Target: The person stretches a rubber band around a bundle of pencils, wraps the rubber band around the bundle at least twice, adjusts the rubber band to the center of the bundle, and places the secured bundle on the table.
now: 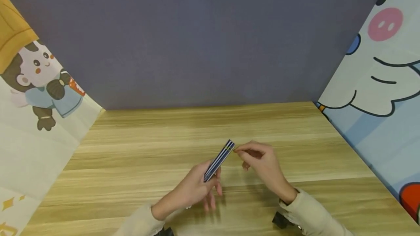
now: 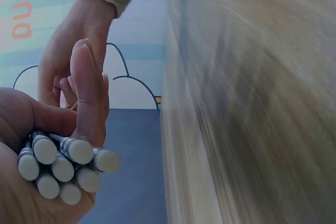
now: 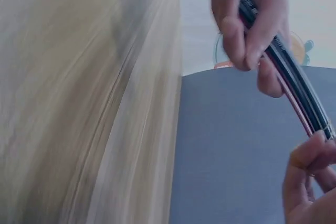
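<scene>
A bundle of dark striped pencils (image 1: 218, 163) with white eraser ends (image 2: 63, 168) is gripped by my left hand (image 1: 197, 184), tilted up and away to the right above the table. Around the bundle near its far end runs a thin yellowish rubber band (image 1: 228, 149). Thumb and forefinger of my right hand (image 1: 266, 165) pinch that band beside the pencils. In the right wrist view the pencils (image 3: 296, 80) slant down from the left hand towards the right fingertips. The left palm and fingers hide part of the bundle.
Below the hands lies a wood-grain table (image 1: 147, 137). A grey upright panel (image 1: 210, 46) closes off its back edge. Cartoon-printed sheets (image 1: 65, 130) stand along the left and right sides. Dark camera mounts (image 1: 280, 220) sit at the wrists.
</scene>
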Demonstrator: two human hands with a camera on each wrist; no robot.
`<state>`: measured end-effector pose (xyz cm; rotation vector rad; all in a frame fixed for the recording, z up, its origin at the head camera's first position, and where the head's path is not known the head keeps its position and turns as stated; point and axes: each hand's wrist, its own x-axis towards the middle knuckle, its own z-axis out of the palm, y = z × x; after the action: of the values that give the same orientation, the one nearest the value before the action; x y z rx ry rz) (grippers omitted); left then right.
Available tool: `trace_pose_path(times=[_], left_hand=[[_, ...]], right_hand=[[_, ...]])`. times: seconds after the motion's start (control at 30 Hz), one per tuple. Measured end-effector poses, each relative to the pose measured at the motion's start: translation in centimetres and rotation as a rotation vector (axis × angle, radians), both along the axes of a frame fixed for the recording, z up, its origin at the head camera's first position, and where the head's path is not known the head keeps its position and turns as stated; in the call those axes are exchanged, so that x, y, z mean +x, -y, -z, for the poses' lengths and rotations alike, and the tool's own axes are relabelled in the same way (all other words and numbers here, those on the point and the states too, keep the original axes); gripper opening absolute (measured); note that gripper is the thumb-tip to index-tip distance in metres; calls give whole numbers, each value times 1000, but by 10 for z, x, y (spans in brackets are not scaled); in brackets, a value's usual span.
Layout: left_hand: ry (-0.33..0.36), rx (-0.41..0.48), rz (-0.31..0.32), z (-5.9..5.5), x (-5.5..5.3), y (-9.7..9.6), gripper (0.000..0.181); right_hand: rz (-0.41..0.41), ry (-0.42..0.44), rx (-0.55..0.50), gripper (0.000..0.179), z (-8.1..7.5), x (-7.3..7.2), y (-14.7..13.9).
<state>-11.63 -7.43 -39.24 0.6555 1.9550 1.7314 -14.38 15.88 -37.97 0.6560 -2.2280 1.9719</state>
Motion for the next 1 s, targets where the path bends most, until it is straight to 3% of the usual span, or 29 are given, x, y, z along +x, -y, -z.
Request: trace_pose_path(times=[0.07,0.27,0.4,0.57,0.7,0.9,1.0], left_hand=[[-26,-9,-6,2,0,0,8],[-96,-70,32,4,2,0,9],[-101,-98,70,4,4,1,15],[-88,-123,122,4,5,5,18],[-127,-191,146,5,5,9,23],[-258,-460,127,6,7,9,42],[-399,-632,85,8,9,6,48]], right_hand=[[-55,98,35,16,0,-3,-1],[-359,404,46,23,3,-14,-8],[-404,429,95,21,5,-19,-12],[-327,238,331,12,3,-21,-13],[-255,92,534,20,0,-18,-13],[-177,-192,831,19,-1,-5,-6],[-98,-395,951,23,2,5,0]])
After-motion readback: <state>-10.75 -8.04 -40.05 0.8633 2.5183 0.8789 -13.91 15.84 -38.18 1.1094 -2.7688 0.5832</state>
